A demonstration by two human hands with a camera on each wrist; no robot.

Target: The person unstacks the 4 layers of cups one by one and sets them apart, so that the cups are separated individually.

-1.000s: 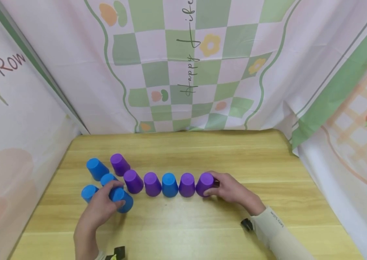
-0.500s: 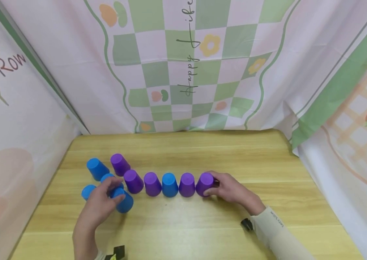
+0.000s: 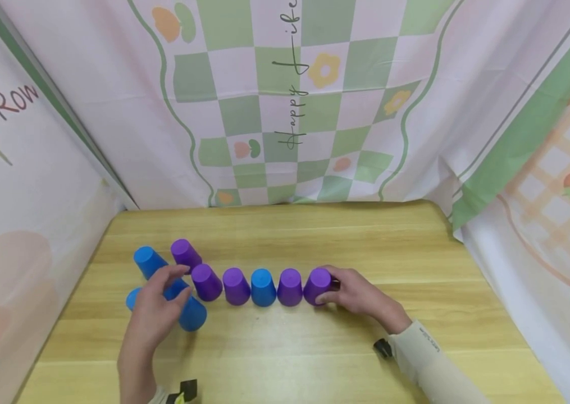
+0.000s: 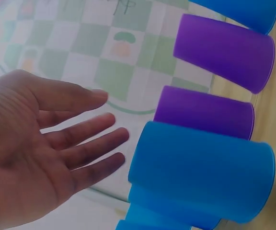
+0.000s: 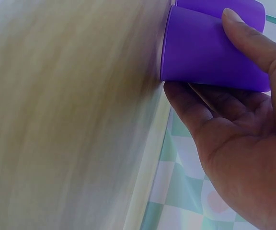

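My right hand (image 3: 360,294) holds the purple cup (image 3: 317,285) at the right end of a row, thumb on its near side and fingers behind. That cup stands upside down on the table. Over the blue cups at the left, my left hand (image 3: 150,317) hovers with its fingers spread and nothing in them. The nearest blue cup (image 4: 200,172) stands apart from its fingertips in the left wrist view. Another blue cup (image 3: 176,288) is partly hidden behind the left hand. The row between the hands has purple cups (image 3: 236,286) and one blue cup (image 3: 263,287).
Behind the left hand stand a blue cup (image 3: 147,261) and a purple cup (image 3: 185,253). One more blue cup (image 3: 132,298) peeks out at its left. The wooden table (image 3: 285,359) meets patterned curtains (image 3: 285,112) at the back and sides.
My left hand has let go of the front blue cup and lifted slightly, its fingers opening. The right hand and the cups have stayed in place.
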